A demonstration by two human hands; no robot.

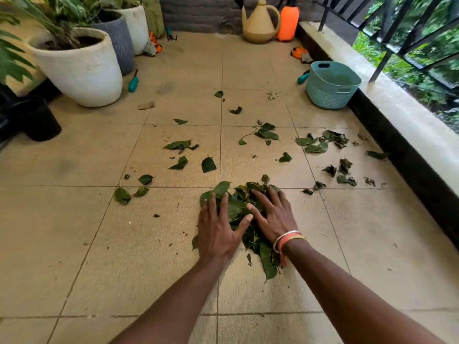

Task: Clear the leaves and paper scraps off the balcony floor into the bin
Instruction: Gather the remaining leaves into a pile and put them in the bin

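A pile of green leaves (237,207) lies on the beige tiled floor in front of me. My left hand (218,232) rests flat on the pile's left side, fingers spread. My right hand (273,214), with bangles at the wrist, lies flat on the pile's right side, fingers straight. More loose leaves (315,145) are scattered over the tiles beyond, toward the right wall and the middle. A brown paper scrap (146,105) lies near the big white pot. The teal bin (331,84) stands at the far right by the low wall.
Plant pots (82,68) line the left side, with a black pot (37,117) nearer. A teal-handled tool (133,81) lies by them. A tan watering can (259,23) and an orange sprayer (288,19) stand at the back. Orange gloves (300,53) lie near the bin. A railing tops the right wall.
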